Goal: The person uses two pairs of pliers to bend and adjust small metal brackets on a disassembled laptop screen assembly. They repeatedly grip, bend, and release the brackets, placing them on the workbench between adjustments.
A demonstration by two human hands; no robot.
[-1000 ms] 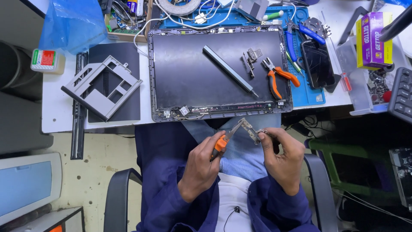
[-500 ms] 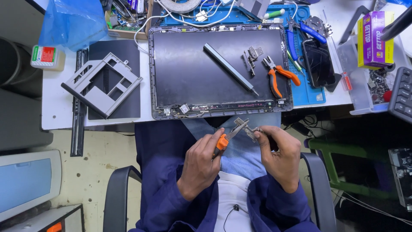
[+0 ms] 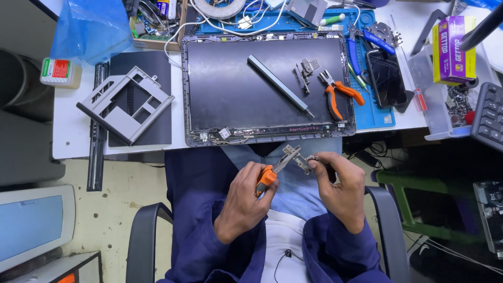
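Gripping a metal hinge (image 3: 293, 155) between orange-handled pliers (image 3: 272, 172) in left hand (image 3: 245, 196) and right hand (image 3: 338, 183) fingertips.

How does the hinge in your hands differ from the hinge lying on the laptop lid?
The held hinge is off the desk, gripped between the left hand's orange-handled pliers and the right hand's fingers; the lid hinge lies untouched on the laptop lid. The held hinge slants across the lap; the lid hinge lies more upright in the picture. Both are small grey metal brackets.
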